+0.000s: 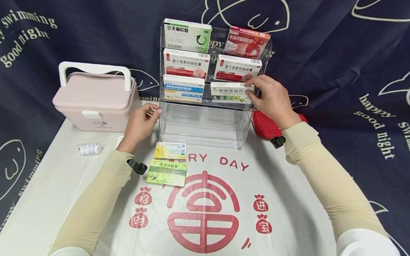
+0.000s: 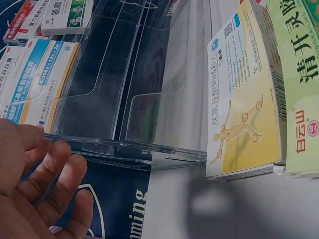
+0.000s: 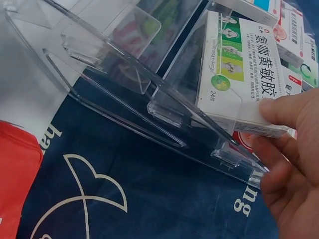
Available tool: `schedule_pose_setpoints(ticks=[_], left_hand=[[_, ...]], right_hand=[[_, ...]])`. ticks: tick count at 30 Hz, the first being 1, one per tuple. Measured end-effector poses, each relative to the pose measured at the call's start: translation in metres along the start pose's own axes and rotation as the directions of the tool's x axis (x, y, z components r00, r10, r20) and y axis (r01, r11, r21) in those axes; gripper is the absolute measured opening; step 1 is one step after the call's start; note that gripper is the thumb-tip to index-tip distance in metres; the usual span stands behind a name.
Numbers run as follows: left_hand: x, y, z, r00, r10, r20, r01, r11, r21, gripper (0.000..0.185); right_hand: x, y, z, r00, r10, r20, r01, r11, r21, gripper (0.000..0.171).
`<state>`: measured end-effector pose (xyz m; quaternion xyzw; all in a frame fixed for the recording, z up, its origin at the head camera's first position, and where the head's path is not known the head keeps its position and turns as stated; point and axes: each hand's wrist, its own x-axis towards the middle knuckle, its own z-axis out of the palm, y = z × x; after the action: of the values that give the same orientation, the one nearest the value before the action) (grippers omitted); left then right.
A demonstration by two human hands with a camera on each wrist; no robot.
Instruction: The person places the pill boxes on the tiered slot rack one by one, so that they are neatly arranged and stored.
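A clear acrylic tiered rack stands at the back of the table and holds several medicine boxes on its upper tiers. My right hand pinches the right end of a green-and-white box lying on the third tier's right side. In the right wrist view the thumb presses that box at its end, and the fingers curl below it. My left hand hovers beside the rack's left wall with relaxed fingers, holding nothing. The rack's lowest tier is bare.
A yellow box and a green box lie in front of the rack. A pink carry case stands at the left, with a small bottle before it. Right of the rack, a red object lies behind my wrist.
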<state>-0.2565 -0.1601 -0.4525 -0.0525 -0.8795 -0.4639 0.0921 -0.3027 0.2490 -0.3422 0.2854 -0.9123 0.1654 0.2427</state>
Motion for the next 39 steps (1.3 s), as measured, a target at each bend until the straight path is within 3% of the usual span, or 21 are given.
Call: schedule_pose_setpoints(ticks=[24, 39], left_hand=[[0.0, -0.001, 0.0, 1.0, -0.005, 0.009, 0.005, 1.0, -0.002, 0.031], [0.0, 0.0, -0.001, 1.0, -0.011, 0.014, 0.011, 1.0, 0.005, 0.033]], right_hand=[[-0.007, 0.004, 0.003, 0.989, 0.131, 0.067, -0.129, 0.991, -0.027, 0.018], [-0.013, 0.006, 0.003, 0.994, 0.091, 0.068, -0.086, 0.994, -0.066, 0.019]])
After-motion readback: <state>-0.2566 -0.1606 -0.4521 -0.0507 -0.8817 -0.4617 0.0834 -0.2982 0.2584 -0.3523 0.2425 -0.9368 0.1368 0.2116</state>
